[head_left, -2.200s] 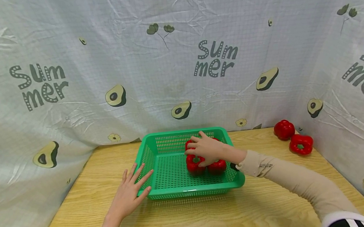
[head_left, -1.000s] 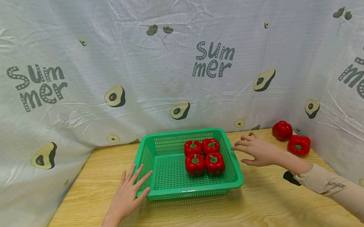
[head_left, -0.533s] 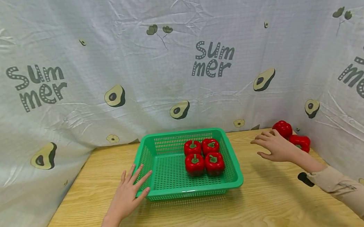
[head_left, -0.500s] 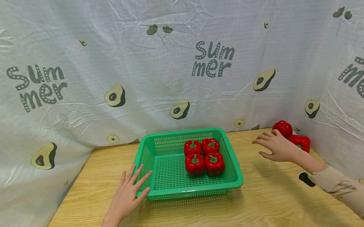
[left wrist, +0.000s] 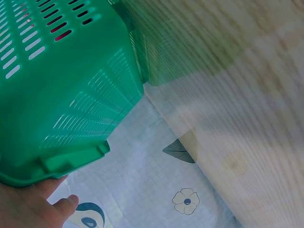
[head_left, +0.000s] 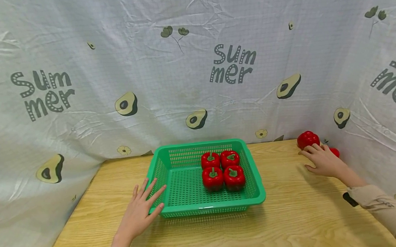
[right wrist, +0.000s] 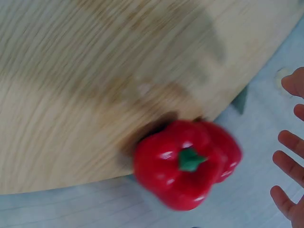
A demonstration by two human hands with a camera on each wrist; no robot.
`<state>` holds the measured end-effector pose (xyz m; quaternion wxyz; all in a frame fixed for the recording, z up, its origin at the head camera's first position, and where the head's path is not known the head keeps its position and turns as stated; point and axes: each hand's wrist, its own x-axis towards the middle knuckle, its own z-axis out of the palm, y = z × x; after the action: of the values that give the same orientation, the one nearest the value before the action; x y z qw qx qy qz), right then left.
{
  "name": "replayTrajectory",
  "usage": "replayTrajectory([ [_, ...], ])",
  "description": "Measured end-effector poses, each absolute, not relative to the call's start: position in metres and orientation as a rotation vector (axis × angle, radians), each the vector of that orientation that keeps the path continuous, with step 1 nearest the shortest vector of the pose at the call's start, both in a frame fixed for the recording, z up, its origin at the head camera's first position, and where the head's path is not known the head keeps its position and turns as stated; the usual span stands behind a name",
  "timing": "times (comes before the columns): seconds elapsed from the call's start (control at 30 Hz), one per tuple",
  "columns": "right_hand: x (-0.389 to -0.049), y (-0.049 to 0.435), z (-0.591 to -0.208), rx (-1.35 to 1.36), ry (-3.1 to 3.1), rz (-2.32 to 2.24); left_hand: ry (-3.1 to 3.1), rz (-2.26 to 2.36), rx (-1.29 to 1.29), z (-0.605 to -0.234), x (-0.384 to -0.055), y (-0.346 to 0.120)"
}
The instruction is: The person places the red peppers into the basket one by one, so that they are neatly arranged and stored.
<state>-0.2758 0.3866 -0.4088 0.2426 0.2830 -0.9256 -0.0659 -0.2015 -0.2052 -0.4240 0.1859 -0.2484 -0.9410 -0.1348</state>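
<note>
My left hand [head_left: 137, 212] rests with spread fingers on the left rim of a green plastic basket [head_left: 203, 205]. In the left wrist view its fingers lie at the rim of the basket [left wrist: 71, 95]. Several red bell peppers [head_left: 213, 179] stand stem up in the right half of the basket. At the far right, my right hand [head_left: 324, 163] hovers with spread fingers, holding nothing. It partly covers one bell pepper [head_left: 334, 152]; another bell pepper [head_left: 308, 139] sits just behind its fingertips. In the right wrist view a pepper with a green stem [right wrist: 178, 164] overlaps the second one, apart from the fingers.
The wooden table [head_left: 285, 216] extends around the basket. A pale curtain [head_left: 154, 73] printed with avocados and lettering hangs along its back and both sides. The two loose peppers lie near the table's back right corner.
My right hand has left the peppers in the basket and moved right, over the table, to the two loose peppers. My left hand has stayed at the basket's rim.
</note>
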Motion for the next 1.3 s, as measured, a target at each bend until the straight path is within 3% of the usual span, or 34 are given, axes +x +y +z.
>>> replayTrajectory([
  [0.47, -0.289, 0.428, -0.421, 0.637, -2.576, -0.246, -2.660, -0.371, -0.701, -0.421, -0.202, -0.205],
  [1.3, -0.282, 0.452, -0.435, 0.447, -2.722, -0.248, -2.656, -0.373, -0.697, -0.421, -0.200, -0.205],
])
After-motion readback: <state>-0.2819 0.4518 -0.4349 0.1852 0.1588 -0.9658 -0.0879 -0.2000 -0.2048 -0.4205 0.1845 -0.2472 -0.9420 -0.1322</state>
